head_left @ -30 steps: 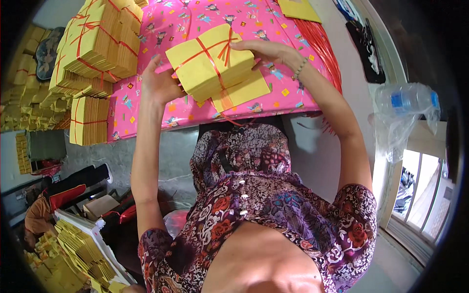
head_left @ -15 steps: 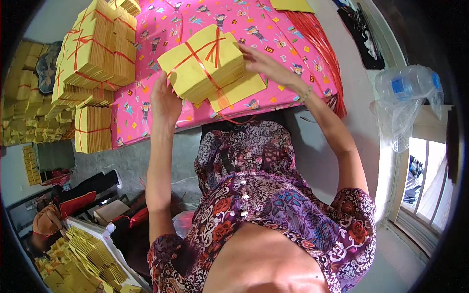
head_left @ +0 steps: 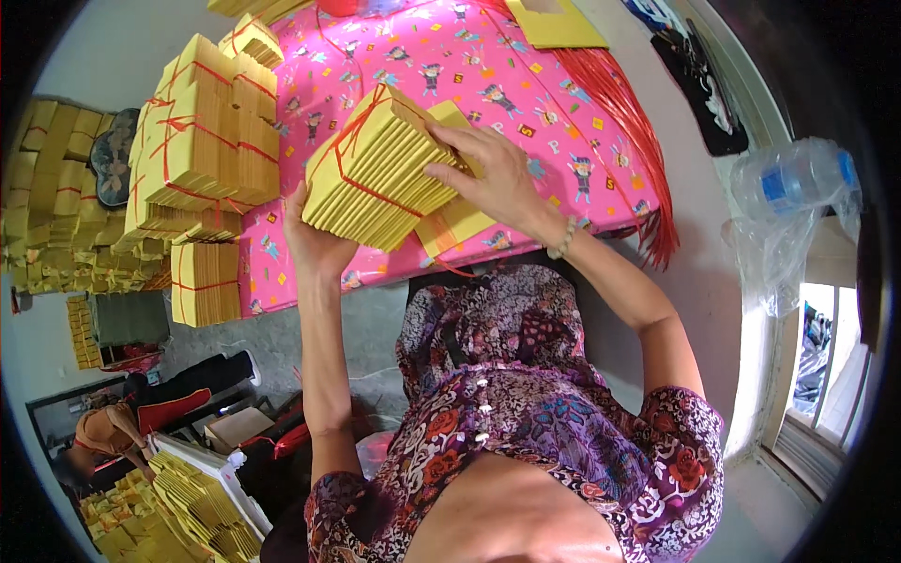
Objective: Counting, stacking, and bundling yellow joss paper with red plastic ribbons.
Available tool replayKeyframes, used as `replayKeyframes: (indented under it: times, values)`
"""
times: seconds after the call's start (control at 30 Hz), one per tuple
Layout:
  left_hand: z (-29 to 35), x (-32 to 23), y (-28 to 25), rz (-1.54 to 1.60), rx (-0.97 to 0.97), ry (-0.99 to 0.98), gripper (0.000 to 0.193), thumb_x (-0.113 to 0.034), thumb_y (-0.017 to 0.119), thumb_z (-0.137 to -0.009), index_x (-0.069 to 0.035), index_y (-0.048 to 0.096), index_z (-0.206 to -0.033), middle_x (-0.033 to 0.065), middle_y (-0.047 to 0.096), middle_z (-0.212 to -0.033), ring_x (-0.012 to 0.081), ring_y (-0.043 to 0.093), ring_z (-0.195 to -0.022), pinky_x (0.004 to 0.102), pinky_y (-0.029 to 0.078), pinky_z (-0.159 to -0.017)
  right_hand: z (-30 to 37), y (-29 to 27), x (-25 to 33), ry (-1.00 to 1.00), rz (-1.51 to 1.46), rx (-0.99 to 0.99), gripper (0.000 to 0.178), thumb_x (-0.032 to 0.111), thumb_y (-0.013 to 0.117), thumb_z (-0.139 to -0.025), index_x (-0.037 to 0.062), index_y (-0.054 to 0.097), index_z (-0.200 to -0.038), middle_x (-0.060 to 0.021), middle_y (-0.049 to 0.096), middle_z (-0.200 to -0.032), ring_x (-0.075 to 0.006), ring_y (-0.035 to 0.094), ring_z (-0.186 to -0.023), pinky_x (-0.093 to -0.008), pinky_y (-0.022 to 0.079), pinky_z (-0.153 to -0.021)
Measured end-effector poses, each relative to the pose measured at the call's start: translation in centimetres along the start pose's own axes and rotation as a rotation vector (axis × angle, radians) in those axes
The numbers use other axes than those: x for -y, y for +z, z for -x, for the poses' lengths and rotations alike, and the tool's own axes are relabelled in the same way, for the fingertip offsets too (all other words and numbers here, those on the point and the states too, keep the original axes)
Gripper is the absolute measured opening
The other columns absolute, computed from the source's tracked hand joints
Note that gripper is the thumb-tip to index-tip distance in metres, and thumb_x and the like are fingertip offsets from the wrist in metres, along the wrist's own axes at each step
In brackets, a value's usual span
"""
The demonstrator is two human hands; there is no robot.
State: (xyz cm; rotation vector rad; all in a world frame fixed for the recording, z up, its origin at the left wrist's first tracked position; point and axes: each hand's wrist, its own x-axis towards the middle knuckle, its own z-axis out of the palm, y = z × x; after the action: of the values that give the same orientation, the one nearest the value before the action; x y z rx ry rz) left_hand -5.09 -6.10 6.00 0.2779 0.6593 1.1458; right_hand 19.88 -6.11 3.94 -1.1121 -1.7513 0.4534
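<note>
A thick bundle of yellow paper packets (head_left: 380, 174), bound crosswise with red string, is tilted up between my hands over the pink table. My left hand (head_left: 317, 242) grips its lower left side, the thumb up along the edge and the other fingers hidden beneath. At the right end, the fingers and thumb of my right hand (head_left: 493, 178) hold the bundle's edge; a beaded bracelet is on that wrist. Below the bundle lies a flat yellow sheet (head_left: 460, 230) with an orange patch, partly covered by it.
Tied yellow bundles (head_left: 202, 136) are stacked at the table's left side. Red strings (head_left: 624, 122) hang over the right edge of the pink patterned cover (head_left: 563, 84). A plastic bottle (head_left: 798, 178) is at right. Another person (head_left: 108, 427) bends near yellow piles at lower left.
The bundle has been tipped up, so its layered side now faces me. My right hand has moved from beside it onto its right edge; my left has closed around the lower left.
</note>
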Motion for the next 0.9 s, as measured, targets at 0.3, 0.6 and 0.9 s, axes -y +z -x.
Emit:
replayKeyframes:
  times: [0.3,0.6,0.9]
  values:
    - [2.7,-2.0,-0.1,0.112,0.019,-0.140,0.056,-0.042,0.050,-0.087,-0.004,0.048,-0.129,0.0176,0.049,-0.132,0.0331,0.047,-0.120,0.0505,0.031,-0.104,-0.6,-0.2,5.2,-0.114,0.084,-0.073,0.044,0.033,0.071,-0.076,0.0055,0.064,-0.109,-0.0074,0.063,-0.093,-0.0230,0.058,-0.080,-0.0334,0.048,-0.071]
    - [2.7,-2.3,-2.6,0.165,0.201,0.003,0.057,-0.037,0.054,-0.084,-0.005,0.047,-0.131,0.0158,0.046,-0.135,0.0325,0.042,-0.125,0.0524,0.025,-0.107,-1.3,0.5,8.3,-0.223,0.129,-0.074,0.044,0.028,0.072,-0.072,0.0088,0.064,-0.110,-0.0049,0.060,-0.099,-0.0226,0.056,-0.083,-0.0347,0.047,-0.072]
    - [1.5,1.4,-6.7,0.259,0.341,0.174,0.071,-0.053,0.054,-0.082,-0.013,0.039,-0.138,0.0127,0.037,-0.142,0.0339,0.035,-0.130,0.0550,0.025,-0.107,0.1,0.9,9.2,-0.144,0.030,-0.011,0.075,0.031,0.080,-0.063,0.0090,0.049,-0.127,-0.0126,0.045,-0.122,-0.0309,0.045,-0.108,-0.0428,0.037,-0.092]
